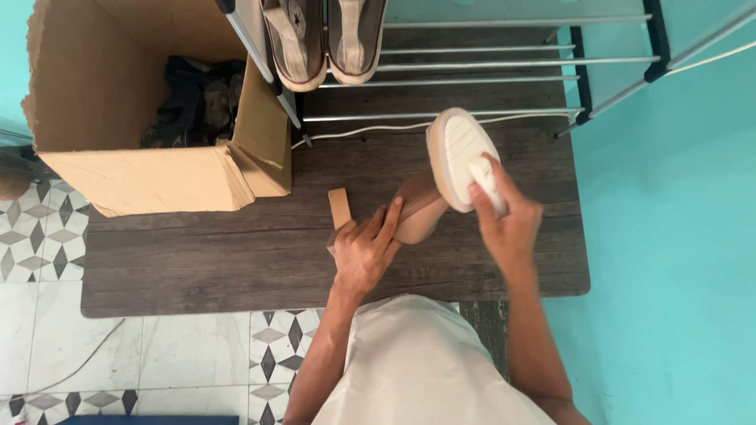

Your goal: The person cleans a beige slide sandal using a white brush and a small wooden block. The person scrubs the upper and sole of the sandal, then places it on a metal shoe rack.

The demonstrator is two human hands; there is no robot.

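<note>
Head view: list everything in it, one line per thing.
Shoe: one, tan with a pale sole turned up, over the table middle.
White cloth or brush: one, pressed on the sole; which, cannot tell.
Table: one, dark wood grain.
Cardboard box: one, brown, left end of table, dark items inside.
Sneakers: two, grey, on the rack.
Shoe rack: one, metal bars, behind the table.
Cable: one, white, along the rack's foot.
Floor tiles: patterned, grey and white.
Left hand: holds the shoe.
Right hand: fingers grip the white item.

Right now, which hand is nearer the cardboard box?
Left. The left hand holds the tan shoe just right of the cardboard box; the right hand wipes the shoe's white sole, farther right.
</note>
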